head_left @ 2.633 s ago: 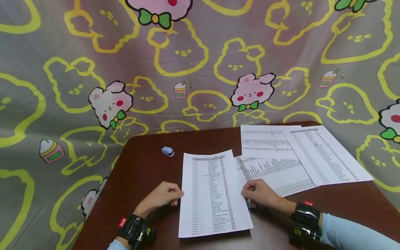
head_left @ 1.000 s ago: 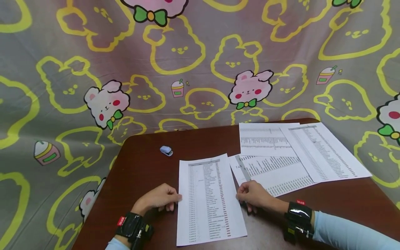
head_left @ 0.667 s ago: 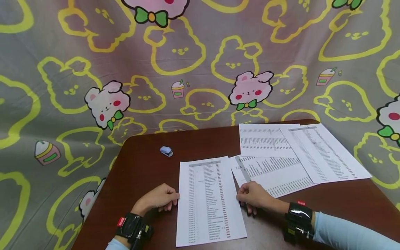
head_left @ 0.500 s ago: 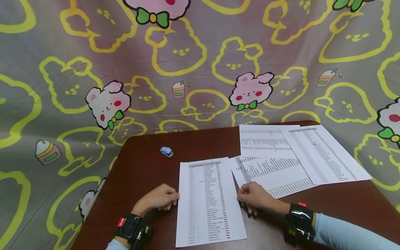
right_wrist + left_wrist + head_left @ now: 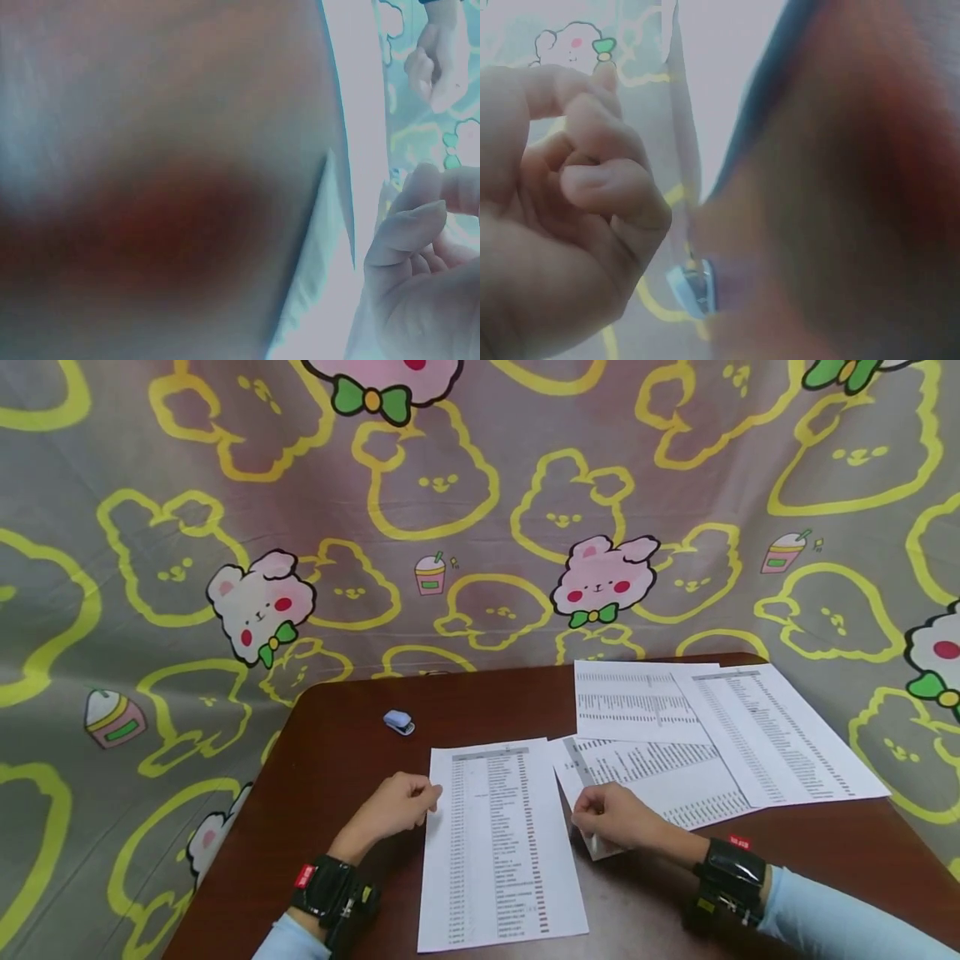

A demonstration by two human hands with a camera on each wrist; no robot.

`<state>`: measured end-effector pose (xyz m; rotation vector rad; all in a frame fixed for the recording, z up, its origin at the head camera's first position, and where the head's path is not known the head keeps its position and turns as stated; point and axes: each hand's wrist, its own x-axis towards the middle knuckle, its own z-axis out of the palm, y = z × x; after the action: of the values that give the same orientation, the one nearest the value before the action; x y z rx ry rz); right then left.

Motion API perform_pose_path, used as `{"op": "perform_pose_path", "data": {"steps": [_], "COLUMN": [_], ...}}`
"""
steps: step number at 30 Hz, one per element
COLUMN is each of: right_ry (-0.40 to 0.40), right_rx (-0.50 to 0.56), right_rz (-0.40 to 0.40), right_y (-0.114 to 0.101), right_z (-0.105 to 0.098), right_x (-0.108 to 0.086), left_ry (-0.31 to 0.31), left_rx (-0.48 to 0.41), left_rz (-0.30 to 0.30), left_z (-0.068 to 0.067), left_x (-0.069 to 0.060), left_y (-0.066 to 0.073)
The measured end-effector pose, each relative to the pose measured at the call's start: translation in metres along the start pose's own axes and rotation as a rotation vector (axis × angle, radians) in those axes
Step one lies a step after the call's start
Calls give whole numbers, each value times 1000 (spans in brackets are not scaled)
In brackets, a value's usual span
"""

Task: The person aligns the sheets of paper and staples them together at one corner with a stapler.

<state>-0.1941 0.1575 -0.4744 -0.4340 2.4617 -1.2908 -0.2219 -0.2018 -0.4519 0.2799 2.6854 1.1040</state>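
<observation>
A printed sheet [image 5: 502, 852] lies on the table between the hands, its lower end towards the person. My left hand [image 5: 393, 806] hovers at the sheet's left edge, fingertips just over it; in the left wrist view the hand [image 5: 577, 187] has loosely curled fingers and nothing visible between them. On the other side, my right hand [image 5: 615, 814] is above a second sheet [image 5: 660, 777] that partly lies under the first. The right wrist view shows this hand [image 5: 427, 262] loosely curled too, with nothing visible in its fingers.
A small light-blue stapler [image 5: 399, 722] rests on the brown table [image 5: 345, 752] at the back left. Two more printed sheets, one upper [image 5: 637, 702] and one slanted [image 5: 787, 735], overlap at the back right. A patterned curtain [image 5: 480, 527] hangs behind.
The middle sheet came down nearer the person and now lies still. Both hands have since lifted from its side edges, the left upwards and slightly right; a corner now shows below the right hand.
</observation>
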Motion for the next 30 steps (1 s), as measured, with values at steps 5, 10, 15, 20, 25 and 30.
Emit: {"op": "perform_pose_path", "data": {"steps": [5, 10, 15, 20, 25, 30], "right_ry": [1, 11, 21, -44, -91, -124], "right_rx": [-93, -303, -416, -479, -579, -636], "right_rz": [-53, -160, -224, -214, -270, -319], "right_y": [-1, -4, -10, -15, -19, -22], "right_z": [-16, -30, -41, -48, -44, -32], "right_x": [0, 0, -1, -3, -5, -6], "left_ry": [36, 60, 87, 85, 84, 48], "left_rx": [37, 98, 106, 114, 164, 201], "left_rz": [20, 70, 107, 110, 119, 136], "left_z": [1, 3, 7, 11, 16, 23], "left_x": [6, 17, 25, 36, 54, 70], "left_y": [16, 34, 52, 66, 83, 100]}}
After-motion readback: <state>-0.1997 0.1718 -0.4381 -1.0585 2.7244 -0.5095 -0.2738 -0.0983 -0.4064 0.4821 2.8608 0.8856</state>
